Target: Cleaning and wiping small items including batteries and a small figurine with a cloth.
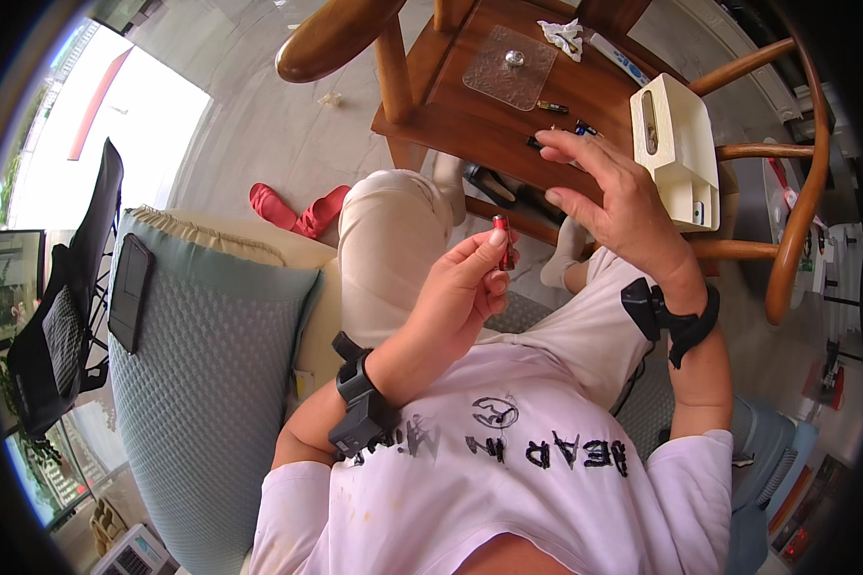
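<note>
Between the thumb and fingers of my left hand point(472, 269) is a small red cylindrical battery point(502, 237), held upright above my lap. My right hand point(618, 190) is raised over the near edge of the wooden table point(467, 126), its fingers apart and nothing seen in them. Beyond its fingertips several more small batteries lie on the tabletop, among them a dark one with a gold end point(552, 107) and a blue one point(587, 129). My right hand partly covers this group. A clear textured lid point(507, 72) with a metal knob rests farther back.
A cream tissue box point(679, 136) stands at the table's right. Behind lie crumpled tissue point(562, 37) and a white remote control point(617, 57). Wooden chair arms flank the table. Red slippers point(298, 212) are on the floor; a phone point(131, 293) lies on the blue cushion point(208, 374).
</note>
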`<state>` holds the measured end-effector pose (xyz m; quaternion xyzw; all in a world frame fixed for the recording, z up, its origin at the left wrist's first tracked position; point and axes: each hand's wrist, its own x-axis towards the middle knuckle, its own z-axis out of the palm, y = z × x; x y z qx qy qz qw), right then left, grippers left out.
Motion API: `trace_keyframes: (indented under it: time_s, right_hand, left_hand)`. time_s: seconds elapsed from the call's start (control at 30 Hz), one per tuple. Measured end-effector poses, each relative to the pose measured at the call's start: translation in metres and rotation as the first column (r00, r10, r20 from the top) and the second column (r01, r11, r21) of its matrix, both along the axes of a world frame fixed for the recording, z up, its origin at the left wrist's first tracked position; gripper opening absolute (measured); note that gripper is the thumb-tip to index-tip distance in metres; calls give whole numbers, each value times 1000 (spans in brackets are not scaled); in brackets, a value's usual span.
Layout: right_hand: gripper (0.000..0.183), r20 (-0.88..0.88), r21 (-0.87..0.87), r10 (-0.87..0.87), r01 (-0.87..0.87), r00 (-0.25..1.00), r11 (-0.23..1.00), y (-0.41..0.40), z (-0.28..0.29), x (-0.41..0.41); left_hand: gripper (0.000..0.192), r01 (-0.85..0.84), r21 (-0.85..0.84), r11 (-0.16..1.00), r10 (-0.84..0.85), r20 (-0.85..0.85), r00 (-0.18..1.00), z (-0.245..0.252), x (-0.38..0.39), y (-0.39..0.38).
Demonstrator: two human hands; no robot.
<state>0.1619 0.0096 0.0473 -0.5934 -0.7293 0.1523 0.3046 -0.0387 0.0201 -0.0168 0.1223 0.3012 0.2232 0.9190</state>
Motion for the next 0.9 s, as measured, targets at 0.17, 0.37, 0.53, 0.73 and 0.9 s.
trace_keyframes:
  time_s: [0.17,0.37,0.53,0.73,0.9]
  right_hand:
    - [72,79,0,64,-64,995,998,-33,14,-18]
    - [78,-17,-76,135,-136,991,988,-40,1,-31]
    - [67,-76,-40,148,-152,986,988,-44,-5,-24]
    - [65,-62,-44,121,-124,991,991,-48,-9,-16]
    - [61,-34,31,88,-87,996,996,-34,-10,4]
  left_hand:
    - [21,46,-5,999,-46,16,999,-1,7,-5]
    - [19,104,27,994,-104,-5,995,0,12,-13]
    - [18,97,19,995,-96,-18,995,5,18,-15]
    - [19,159,30,987,-159,13,987,3,23,-15]
    - [31,137,52,989,-136,-20,990,8,28,-10]
